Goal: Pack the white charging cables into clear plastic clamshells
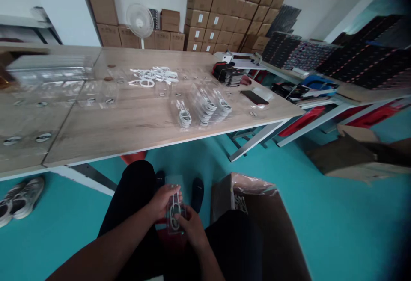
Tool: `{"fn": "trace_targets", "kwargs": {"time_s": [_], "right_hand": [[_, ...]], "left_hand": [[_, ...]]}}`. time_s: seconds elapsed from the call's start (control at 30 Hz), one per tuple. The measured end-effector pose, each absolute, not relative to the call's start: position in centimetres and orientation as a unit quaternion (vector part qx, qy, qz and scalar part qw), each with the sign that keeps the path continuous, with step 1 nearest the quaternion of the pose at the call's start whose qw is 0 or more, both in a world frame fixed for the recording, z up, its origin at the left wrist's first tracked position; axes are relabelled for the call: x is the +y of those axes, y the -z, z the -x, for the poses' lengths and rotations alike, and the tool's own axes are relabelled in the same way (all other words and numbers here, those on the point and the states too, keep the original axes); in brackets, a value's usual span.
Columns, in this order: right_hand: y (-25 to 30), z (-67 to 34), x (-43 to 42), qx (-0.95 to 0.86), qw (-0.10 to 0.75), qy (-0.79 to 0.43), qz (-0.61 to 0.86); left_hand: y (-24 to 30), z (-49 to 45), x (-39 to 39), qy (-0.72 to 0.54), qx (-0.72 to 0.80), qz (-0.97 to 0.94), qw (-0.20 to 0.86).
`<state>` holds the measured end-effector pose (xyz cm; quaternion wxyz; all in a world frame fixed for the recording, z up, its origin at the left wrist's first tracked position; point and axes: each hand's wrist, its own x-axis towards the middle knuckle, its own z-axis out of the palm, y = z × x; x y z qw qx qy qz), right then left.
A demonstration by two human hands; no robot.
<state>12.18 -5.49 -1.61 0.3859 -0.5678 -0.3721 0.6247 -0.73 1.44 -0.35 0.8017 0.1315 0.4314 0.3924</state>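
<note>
Over my lap, my left hand [162,202] closes around the upper end of a coiled white cable [175,217], near its plugs. The coil lies in or against a clear plastic tray [172,231]; its full outline is hard to make out. My right hand [192,226] grips from the other side, its thumb pressed on the coil. On the table [128,122] in front, coiled white cables [207,107] lie stacked in clear trays. A loose heap of white cables [156,75] sits farther back.
Clear plastic packs [51,69] are piled at the table's left. A dark phone [254,97] and bundled black items [227,75] lie to the right. Beside my right knee stands an open carton [221,195] with white cables inside. A white fan [140,21] and stacked boxes stand behind.
</note>
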Motion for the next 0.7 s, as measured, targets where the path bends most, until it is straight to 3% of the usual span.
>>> {"fn": "trace_targets", "kwargs": {"time_s": [0.1,0.3,0.7], "right_hand": [[1.5,-12.6,-6.0,-0.304,0.416,-0.689,0.510],[0.5,-12.8,-6.2,-0.280,0.441,-0.698,0.490],[-0.8,-12.5,-6.4,-0.271,0.415,-0.747,0.443]], "left_hand": [[-0.8,1.4,2.1,-0.403,0.376,-0.139,0.823],[-1.4,1.7,2.0,-0.408,0.327,-0.139,0.841],[-1.5,1.5,2.1,-0.446,0.345,-0.132,0.815]]}}
